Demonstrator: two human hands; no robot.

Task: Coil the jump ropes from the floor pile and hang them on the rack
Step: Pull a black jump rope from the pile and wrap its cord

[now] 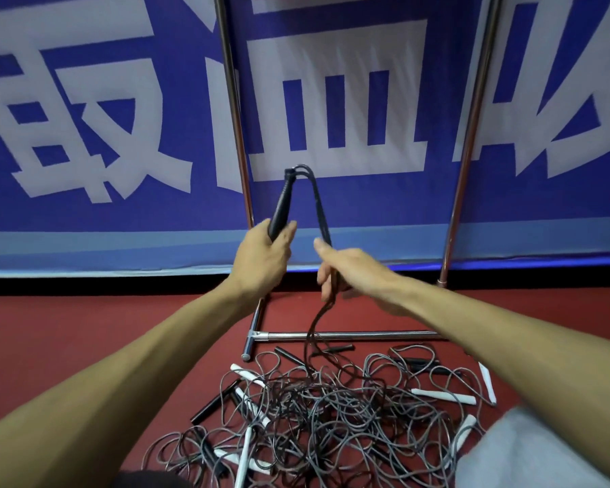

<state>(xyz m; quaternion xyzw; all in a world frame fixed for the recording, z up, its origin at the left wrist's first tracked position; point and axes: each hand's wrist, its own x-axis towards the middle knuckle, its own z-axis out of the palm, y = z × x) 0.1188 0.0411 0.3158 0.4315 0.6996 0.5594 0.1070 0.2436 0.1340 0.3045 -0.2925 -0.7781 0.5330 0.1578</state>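
My left hand (263,257) grips the black handles of a jump rope (283,202), held upright in front of the blue banner. Its dark cord (320,206) arcs over from the handle tops and runs down through my right hand (349,272), which holds the cord strands. Below that hand the cord hangs to the tangled pile of jump ropes (324,413) on the red floor, with black and white handles mixed in. The chrome rack (349,335) stands behind the pile; its two uprights rise left and right of my hands.
A blue banner with large white characters (120,135) covers the wall behind the rack. The rack's left upright (234,110) and right upright (467,142) frame the space. A grey-clad knee (529,452) shows at lower right.
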